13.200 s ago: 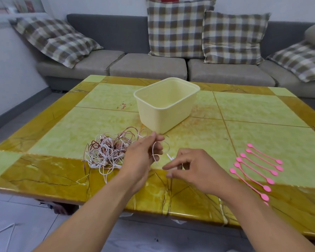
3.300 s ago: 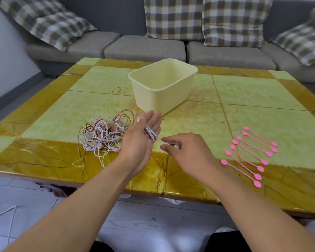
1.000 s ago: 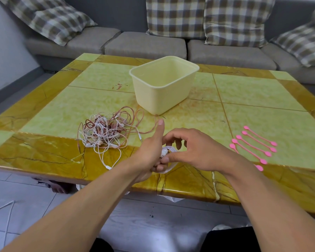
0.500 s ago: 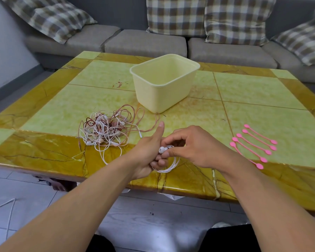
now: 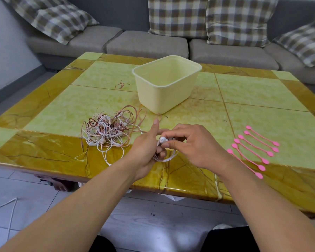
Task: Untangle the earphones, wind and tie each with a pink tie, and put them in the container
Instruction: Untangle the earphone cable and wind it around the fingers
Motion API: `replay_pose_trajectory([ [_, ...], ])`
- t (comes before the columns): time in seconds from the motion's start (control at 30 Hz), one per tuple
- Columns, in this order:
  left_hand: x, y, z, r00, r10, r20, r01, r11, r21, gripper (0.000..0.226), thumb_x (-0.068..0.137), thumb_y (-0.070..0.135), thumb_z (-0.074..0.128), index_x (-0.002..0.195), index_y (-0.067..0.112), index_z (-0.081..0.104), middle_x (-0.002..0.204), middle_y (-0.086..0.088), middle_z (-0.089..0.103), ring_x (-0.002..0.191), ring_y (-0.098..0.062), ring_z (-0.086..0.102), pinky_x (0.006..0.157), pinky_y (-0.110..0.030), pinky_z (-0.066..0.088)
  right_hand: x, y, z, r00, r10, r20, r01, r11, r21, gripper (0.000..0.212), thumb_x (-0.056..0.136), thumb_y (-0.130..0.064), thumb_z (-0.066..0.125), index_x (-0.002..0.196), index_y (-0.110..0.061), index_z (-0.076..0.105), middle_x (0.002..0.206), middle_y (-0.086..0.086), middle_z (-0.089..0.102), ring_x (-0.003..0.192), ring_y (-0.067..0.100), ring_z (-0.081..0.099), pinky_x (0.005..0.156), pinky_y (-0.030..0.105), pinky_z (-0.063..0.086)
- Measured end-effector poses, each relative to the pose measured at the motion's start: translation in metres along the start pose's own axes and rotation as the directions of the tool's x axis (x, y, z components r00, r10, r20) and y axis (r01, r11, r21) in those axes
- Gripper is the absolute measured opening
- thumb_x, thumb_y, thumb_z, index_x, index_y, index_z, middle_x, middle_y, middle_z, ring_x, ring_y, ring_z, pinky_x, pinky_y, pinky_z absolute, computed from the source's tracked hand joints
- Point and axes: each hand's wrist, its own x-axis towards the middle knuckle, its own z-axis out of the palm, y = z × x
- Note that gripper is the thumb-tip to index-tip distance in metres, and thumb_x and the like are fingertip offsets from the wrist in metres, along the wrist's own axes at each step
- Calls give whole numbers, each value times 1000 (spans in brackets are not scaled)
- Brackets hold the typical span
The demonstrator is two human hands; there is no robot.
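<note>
A wound coil of white earphone [image 5: 168,156] hangs between my hands over the table's front edge. My left hand [image 5: 145,148] holds the coil in its curled fingers, thumb pointing up. My right hand [image 5: 188,145] pinches the earbud end at the coil's top. A tangle of white and reddish earphones [image 5: 107,130] lies on the table to the left of my hands. Several pink ties [image 5: 253,150] lie in a row to the right. The pale yellow container [image 5: 164,99] stands behind my hands, nothing visible inside.
The green and amber marble table [image 5: 262,91] has its front edge just below my hands. A grey sofa [image 5: 145,42] with checked cushions runs behind it. A white cable [image 5: 9,213] lies on the floor at lower left.
Over the last second both hands stayed together at the front edge while my right hand's fingers shifted on the coil's top. Earlier the cord was being wound around my left hand's fingers.
</note>
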Motion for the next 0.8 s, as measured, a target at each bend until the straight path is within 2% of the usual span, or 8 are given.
replay_pose_trajectory([
  [0.1,-2,0,1,1000,9,-6,-9,1000,-8,45,105,48,45,89,14,69,49,1,42,43,-12,36,46,-22,30,-1,2,1,1000,-13,-17,13,1000,-14,18,89,-21,77,101,-34,79,93,-3,70,90,13,64,86,37,48],
  [0.2,-2,0,1,1000,-21,-5,21,1000,6,39,106,44,44,90,15,64,51,1,37,43,-11,28,42,-20,21,-1,5,3,997,-71,-17,69,990,-123,17,91,-24,75,106,-30,79,100,-15,69,101,10,58,92,33,46],
  [0.27,0,-2,1,999,-38,-8,38,999,14,26,107,41,44,110,21,62,51,1,37,42,-10,27,40,-19,21,-1,7,5,992,-126,-23,119,974,-191,18,91,-24,74,109,-26,79,105,-21,66,105,9,56,94,29,43],
  [0.33,2,-2,1,999,-47,-13,47,999,15,34,108,36,43,136,19,53,51,3,37,41,-10,28,40,-19,23,-1,7,5,992,-125,-22,118,974,-195,18,91,-23,74,108,-26,79,102,-21,67,101,8,57,91,28,45],
  [0.5,3,-1,-1,1000,-3,1,3,999,50,32,108,33,44,90,13,61,52,0,34,45,-13,30,41,-22,26,-2,3,-1,997,9,-80,-6,999,38,19,90,-19,75,107,-26,80,98,-16,76,92,-1,69,82,17,52],
  [0.63,8,-1,-1,999,28,19,-29,999,38,23,107,20,45,106,6,62,52,2,33,41,-10,30,40,-20,25,-2,6,0,993,97,-71,-83,982,171,17,91,-19,74,100,-34,78,93,-9,79,87,13,75,86,37,60],
  [0.73,10,-1,0,999,17,33,-19,998,52,27,104,12,46,126,3,58,53,3,31,38,-8,26,36,-19,21,-2,6,2,984,172,-43,-150,937,314,10,91,-15,74,100,-18,78,89,4,78,80,20,74,72,33,60],
  [0.8,10,-2,1,999,-7,45,3,996,86,27,104,12,45,128,4,55,51,3,31,37,-8,26,37,-17,19,-2,5,3,984,175,-20,-157,924,349,9,91,-16,74,100,-17,74,88,6,76,74,25,72,67,31,57],
])
